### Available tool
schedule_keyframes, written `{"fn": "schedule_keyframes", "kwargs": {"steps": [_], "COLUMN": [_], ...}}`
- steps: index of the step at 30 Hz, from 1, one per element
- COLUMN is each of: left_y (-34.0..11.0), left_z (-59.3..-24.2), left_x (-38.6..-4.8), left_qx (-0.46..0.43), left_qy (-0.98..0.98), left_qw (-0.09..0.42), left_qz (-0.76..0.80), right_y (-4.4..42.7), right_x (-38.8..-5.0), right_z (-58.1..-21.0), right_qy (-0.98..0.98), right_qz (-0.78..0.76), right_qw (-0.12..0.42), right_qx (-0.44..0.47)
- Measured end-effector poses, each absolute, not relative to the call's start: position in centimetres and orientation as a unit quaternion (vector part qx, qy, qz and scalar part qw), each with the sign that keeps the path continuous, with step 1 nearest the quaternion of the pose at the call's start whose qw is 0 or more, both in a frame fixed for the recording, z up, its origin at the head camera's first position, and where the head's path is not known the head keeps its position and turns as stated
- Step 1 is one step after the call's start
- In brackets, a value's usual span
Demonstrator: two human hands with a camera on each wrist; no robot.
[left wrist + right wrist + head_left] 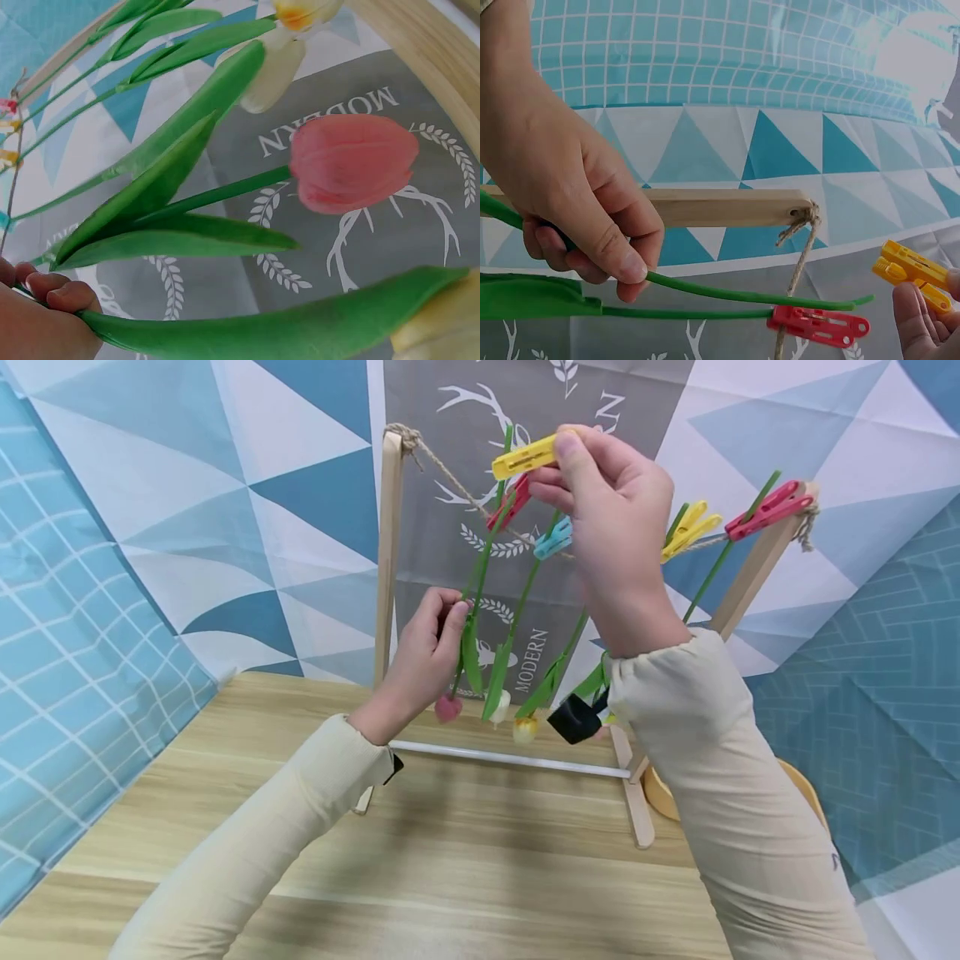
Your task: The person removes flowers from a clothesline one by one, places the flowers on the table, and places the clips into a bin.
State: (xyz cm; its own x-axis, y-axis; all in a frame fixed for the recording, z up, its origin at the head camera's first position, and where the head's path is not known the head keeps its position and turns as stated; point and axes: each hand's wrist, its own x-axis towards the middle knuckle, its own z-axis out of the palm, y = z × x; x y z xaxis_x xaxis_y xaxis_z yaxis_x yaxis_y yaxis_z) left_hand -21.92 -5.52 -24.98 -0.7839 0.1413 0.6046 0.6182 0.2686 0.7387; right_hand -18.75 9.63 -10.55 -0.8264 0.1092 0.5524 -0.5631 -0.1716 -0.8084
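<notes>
1. The left hand (427,656), lower of the two, pinches the green stem (735,295) of a pale yellow tulip (442,322) between thumb and curled fingers
2. The right hand (618,497), raised above and to the right of the left, grips a yellow clothespin (523,457) between thumb and fingers, its tip pointing left
3. Between the hands, the held stem's free end crosses a twine rope (453,477), just beside a red clothespin (817,324) that clips another stem to the rope
4. Just below the left hand hangs a pink tulip (448,708), bloom down; to that hand's right hang a white tulip (497,704) and a yellow-and-white tulip (525,729)
5. Close under the right hand's fingers is a blue clothespin (553,537); beyond that hand, to the right, are a second yellow clothespin (690,531) and a second red one (772,510), all on the rope
6. Around both hands stands a wooden frame (387,560), with a pale crossbar (510,757) below them
7. Beneath everything lies a wood-grain table (450,877); behind the hands hangs a patterned backdrop (315,460), with a grey antler-print panel
</notes>
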Motion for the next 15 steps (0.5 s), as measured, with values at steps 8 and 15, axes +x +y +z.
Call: {"fn": "schedule_keyframes", "kwargs": {"steps": [8, 15], "left_y": [-5.0, -5.0], "left_z": [-25.9, -26.3], "left_x": [-21.1, -20.4], "left_qx": [-0.245, -0.263], "left_qy": [-0.802, -0.838], "left_qw": [0.192, 0.199], "left_qz": [-0.510, -0.435], "right_y": [12.5, 14.4], "right_x": [-18.2, -17.8], "right_z": [-12.6, -14.7], "right_qy": [-0.566, -0.565], "right_qz": [0.771, 0.777], "right_qw": [0.225, 0.227], "right_qx": [0.186, 0.161]}}
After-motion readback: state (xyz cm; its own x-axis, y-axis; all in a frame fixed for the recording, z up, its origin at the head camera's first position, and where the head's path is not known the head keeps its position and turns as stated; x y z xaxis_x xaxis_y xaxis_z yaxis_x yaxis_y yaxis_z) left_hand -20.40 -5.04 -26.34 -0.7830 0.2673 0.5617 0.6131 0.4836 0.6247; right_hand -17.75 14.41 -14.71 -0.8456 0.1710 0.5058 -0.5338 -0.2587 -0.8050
